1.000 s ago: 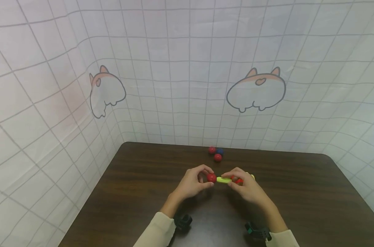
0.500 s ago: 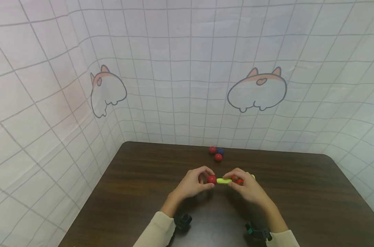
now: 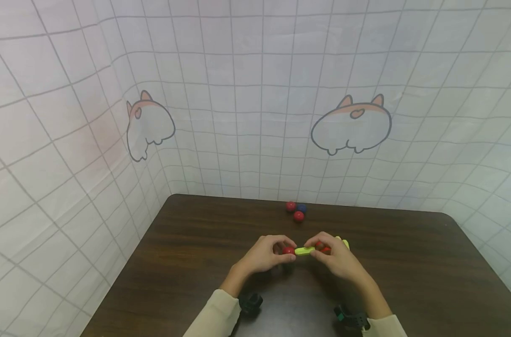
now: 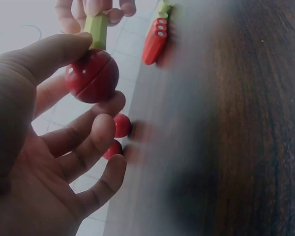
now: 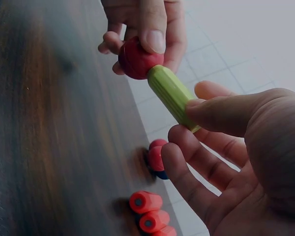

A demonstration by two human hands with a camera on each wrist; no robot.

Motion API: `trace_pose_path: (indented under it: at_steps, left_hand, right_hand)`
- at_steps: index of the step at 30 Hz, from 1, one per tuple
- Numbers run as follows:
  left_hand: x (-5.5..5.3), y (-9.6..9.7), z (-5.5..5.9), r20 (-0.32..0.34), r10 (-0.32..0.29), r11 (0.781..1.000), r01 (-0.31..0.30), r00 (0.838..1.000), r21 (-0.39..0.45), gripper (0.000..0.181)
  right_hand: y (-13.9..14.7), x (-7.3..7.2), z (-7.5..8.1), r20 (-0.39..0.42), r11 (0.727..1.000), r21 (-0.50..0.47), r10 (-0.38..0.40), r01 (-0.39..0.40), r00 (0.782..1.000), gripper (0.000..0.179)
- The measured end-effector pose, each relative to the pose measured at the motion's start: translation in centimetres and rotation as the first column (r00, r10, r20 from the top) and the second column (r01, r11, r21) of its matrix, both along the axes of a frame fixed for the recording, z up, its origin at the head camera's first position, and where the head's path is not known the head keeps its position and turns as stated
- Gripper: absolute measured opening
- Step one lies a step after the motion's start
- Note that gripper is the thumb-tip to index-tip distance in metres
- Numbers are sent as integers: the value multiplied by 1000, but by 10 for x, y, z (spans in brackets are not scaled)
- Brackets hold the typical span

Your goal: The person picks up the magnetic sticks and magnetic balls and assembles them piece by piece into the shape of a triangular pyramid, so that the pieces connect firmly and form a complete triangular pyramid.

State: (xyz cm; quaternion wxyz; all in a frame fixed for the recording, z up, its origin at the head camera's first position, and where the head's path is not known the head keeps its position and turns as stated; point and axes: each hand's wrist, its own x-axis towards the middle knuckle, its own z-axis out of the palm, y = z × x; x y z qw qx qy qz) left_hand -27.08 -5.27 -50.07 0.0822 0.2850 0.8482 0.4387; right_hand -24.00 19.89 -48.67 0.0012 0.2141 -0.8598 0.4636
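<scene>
My left hand (image 3: 261, 254) pinches a glossy red ball (image 4: 93, 77) with a seam around it, thumb and fingers on opposite sides. The thumb and fingers of my right hand (image 3: 337, 256) grip a ribbed yellow-green magnetic stick (image 5: 168, 93) near one end. Its other end meets the red ball, so ball and stick form one line between the hands, above the table. Beside and partly behind the right hand lie several red sticks (image 5: 150, 221) with round metal-looking ends, and more yellow-green sticks (image 3: 345, 244).
At the back of the dark wooden table (image 3: 196, 234) sit two red balls, one red ball (image 3: 299, 216) in front, and a blue ball (image 3: 301, 208) close beside them. A white gridded curtain (image 3: 247, 117) stands behind the table and along its sides.
The left hand and red ball have dipped slightly toward the person, with the stick's left end following. The left index finger now covers more of the ball. The right hand has barely moved.
</scene>
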Motion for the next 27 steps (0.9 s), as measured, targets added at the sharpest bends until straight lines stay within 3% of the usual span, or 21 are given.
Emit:
trace_pose_path:
  at_steps: [8,14,21,27]
  left_hand:
    - [2,-5,3,-13,25,998,-26,1000,-52,25]
    - [2,-19,2,-52,101,987,-107,993,-122,24]
    - [0,-37,-5,-93,214,955,-228,972,-189,24]
    - [-5,-39,-8,-77,234,949,-245,969,-196,25]
  right_hand:
    - [-2,3,2,21,1000,-13,-12,13,1000,19]
    - [7,2,6,53,996,-30,-81,83,995,22]
    - [13,0,7,61,994,-39,-97,99,993,24]
    - [17,-4,2,92,993,-63,-89,95,992,22]
